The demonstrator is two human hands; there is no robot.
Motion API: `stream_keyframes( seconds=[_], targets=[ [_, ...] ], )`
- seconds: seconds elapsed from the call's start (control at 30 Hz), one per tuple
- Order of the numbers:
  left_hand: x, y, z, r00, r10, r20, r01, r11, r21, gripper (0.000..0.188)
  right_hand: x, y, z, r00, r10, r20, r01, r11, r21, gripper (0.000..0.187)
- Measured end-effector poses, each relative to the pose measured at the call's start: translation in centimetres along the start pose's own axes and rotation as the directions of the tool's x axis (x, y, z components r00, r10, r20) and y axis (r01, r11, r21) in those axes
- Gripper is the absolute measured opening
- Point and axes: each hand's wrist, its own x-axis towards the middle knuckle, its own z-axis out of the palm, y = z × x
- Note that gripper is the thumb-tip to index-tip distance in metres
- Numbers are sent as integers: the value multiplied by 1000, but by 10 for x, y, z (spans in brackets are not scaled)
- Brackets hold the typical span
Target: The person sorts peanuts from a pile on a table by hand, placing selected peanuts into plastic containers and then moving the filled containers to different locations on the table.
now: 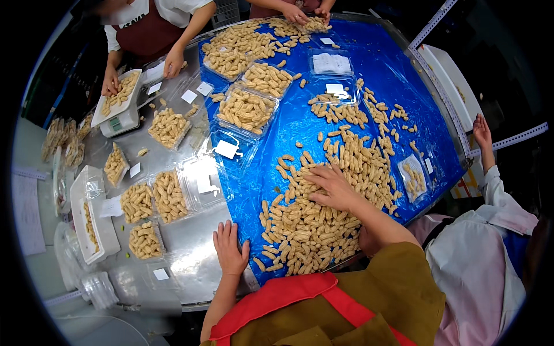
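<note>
My right hand [333, 187] lies palm down on a large heap of unshelled peanuts [314, 233], fingers stretched over them. Nothing shows gripped in it, though its underside is hidden. My left hand [231, 249] rests with fingers apart on the metal tabletop [196, 259], beside the edge of a blue plastic sheet [245, 205]. The heap sits on that sheet. Left of my left hand stand clear plastic boxes filled with peanuts [170, 196]. A filled clear box [247, 111] with its lid open lies farther off.
At far left a co-worker's hands touch peanuts on a white weighing scale [118, 120]. Another co-worker's hands [297, 14] work at the far edge. A person in white [473, 259] is at my right. A white foam tray [92, 216] stands at left; a smaller peanut pack [412, 177] lies right.
</note>
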Motion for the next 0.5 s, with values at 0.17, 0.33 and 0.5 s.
stream_keyframes(
  seconds=[0.17, 0.33, 0.5],
  targets=[
    [0, -2, 1, 1000, 12, -6, -12, 1000, 16, 57, -6, 19, -14, 979, 63, -193, -35, 988, 148, 35],
    [-2, 1, -1, 1000, 22, -11, -22, 1000, 23, 55, 2, 124, -26, 714, 437, -547, -390, 897, 207, 46],
    [-1, 0, -1, 1000, 22, -8, -22, 999, 27, 52, 8, 136, -3, 748, 526, -404, -542, 836, 85, 51]
  ],
)
